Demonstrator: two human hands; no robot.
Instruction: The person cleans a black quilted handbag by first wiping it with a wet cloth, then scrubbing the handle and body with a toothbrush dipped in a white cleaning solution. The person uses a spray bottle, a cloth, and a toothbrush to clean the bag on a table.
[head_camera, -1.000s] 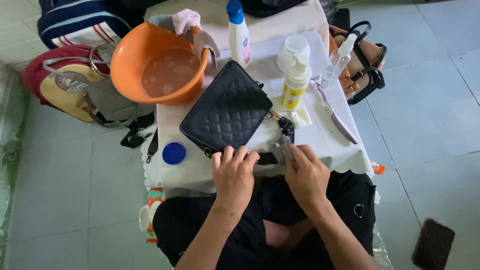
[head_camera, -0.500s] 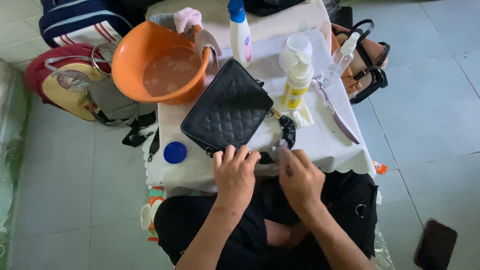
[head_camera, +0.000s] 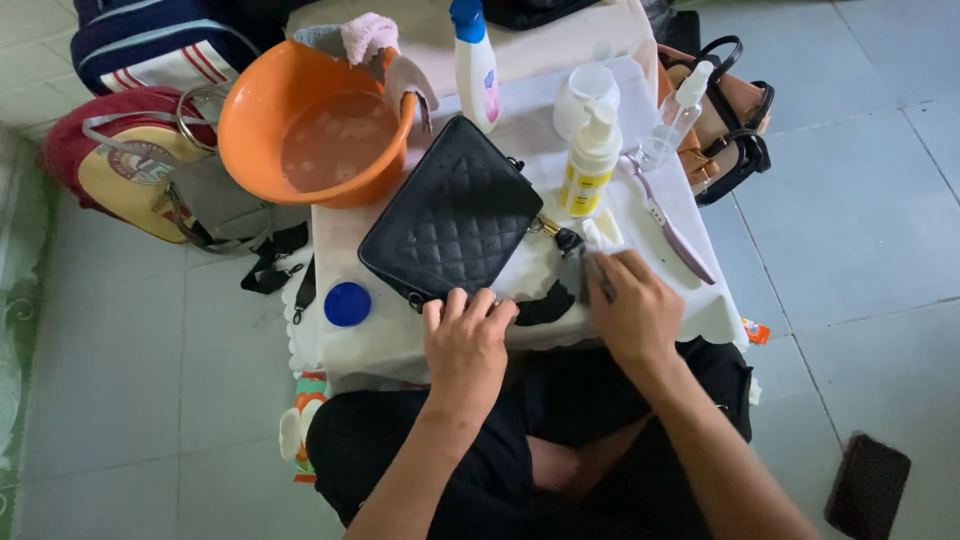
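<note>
Fingers of the left hand (head_camera: 465, 340) lie flat and spread on the near edge of the black quilted handbag (head_camera: 452, 218), pressing it down on the white-covered worktop (head_camera: 380, 345) and gripping nothing; fingers of the right hand (head_camera: 632, 305) are curled shut around a small slim tool (head_camera: 598, 268), seemingly a little brush, whose tip meets the dark strap end (head_camera: 552, 300) just right of the bag's near corner. From the one head view, the bag sits tilted at the middle of the worktop, with the orange basin (head_camera: 318, 118) of cloudy water at far left, a blue lid (head_camera: 347, 303) near left, a yellow pump bottle (head_camera: 590, 165) and a white jar (head_camera: 587, 88) just right of the bag, a clear spray bottle (head_camera: 675, 115) farther right, and a toothbrush (head_camera: 672, 225) lying beside the right hand. To do this step well, I judge the left hand should keep firm downward pressure so the bag cannot slide, while the right works in short, light strokes along the strap and its metal fitting, keeping clear of the quilting. Against the earlier frames, both hands sit much as they did; the right has shifted slightly to the right, and the camera has tipped a little.
</note>
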